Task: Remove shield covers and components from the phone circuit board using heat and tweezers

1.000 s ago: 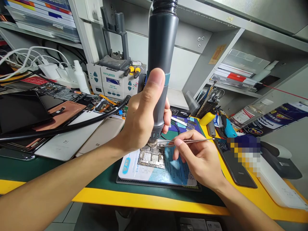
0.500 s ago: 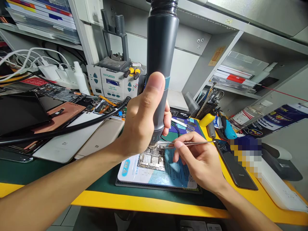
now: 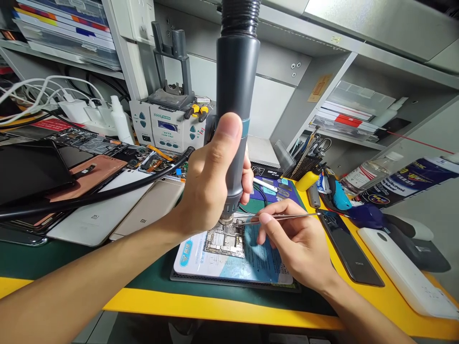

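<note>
My left hand is wrapped round the dark grey handle of a hot air gun, thumb pointing up along it. The gun stands nearly upright, its metal nozzle just over the upper edge of a phone circuit board. That board lies flat on a white and blue work mat. From the right, my right hand pinches thin metal tweezers, whose tips reach the board's upper part near the nozzle. Whether the tips touch or grip anything is too small to tell.
A hot air station stands behind at left. Its black hose crosses over phone back covers at left. To the right are a black phone, a white elongated object, a yellow bottle and a tool holder.
The view has shifted slightly, so the scene sits a little lower. Both hands keep their holds, and the nozzle and tweezers stay at the board's upper part.
</note>
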The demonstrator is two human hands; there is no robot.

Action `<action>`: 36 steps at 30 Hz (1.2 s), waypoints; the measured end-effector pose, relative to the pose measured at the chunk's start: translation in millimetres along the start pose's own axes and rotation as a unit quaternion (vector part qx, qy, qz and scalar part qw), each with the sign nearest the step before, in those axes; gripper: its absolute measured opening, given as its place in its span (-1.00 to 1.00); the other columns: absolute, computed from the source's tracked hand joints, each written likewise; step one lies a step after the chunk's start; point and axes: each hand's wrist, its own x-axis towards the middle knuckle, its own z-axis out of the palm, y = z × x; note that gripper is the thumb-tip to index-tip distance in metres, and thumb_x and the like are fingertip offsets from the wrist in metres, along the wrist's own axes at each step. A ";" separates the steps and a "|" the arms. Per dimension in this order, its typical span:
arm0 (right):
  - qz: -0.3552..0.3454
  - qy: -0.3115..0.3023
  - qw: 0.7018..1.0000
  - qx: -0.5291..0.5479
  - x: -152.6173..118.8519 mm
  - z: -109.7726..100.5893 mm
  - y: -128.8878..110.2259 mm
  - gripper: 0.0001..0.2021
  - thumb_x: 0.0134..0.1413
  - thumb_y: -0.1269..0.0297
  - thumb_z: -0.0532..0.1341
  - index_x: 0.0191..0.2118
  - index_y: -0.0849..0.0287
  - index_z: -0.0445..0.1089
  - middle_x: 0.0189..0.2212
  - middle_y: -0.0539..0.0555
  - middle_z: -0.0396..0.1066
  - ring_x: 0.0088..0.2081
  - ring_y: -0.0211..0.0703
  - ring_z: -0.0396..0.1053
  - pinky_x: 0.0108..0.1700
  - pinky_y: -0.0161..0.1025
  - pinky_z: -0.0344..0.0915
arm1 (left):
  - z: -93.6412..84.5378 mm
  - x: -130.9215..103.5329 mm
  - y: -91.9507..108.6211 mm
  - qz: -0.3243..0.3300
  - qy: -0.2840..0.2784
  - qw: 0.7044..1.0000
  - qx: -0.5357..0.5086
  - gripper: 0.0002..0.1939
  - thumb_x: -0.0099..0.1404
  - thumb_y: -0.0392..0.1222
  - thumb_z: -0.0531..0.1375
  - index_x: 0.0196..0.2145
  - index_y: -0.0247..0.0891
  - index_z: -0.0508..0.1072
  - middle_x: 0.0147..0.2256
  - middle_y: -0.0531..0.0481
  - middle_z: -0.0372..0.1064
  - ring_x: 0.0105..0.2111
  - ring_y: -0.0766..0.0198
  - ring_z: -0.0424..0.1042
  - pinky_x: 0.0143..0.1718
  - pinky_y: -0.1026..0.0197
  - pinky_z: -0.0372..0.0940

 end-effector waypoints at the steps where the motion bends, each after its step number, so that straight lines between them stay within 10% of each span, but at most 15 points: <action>1: 0.001 -0.001 1.000 0.000 -0.7 -0.2 0.3 -0.73 0.48 0.17 0.33 -0.30 0.15 0.55 -0.46 0.04 0.55 -0.57 -0.29 0.39 -0.54 -0.33 0.28 | -0.2 0.1 -0.1 0.000 0.001 1.000 -0.001 -0.37 0.56 0.35 0.01 -0.46 -0.19 0.37 -0.57 0.04 0.35 -0.61 0.29 0.41 -0.52 0.21 0.35; 36: -0.024 -0.036 0.998 -0.043 -0.1 -0.1 -3.7 -0.62 0.48 0.22 0.25 -0.45 0.10 0.55 -0.45 0.13 0.61 -0.46 -0.15 0.61 -0.42 -0.32 0.51 | 1.8 0.0 -7.0 0.043 0.000 0.999 0.001 -0.26 0.53 0.52 0.04 -0.48 -0.19 0.37 -0.61 0.10 0.36 -0.64 0.34 0.43 -0.57 0.25 0.32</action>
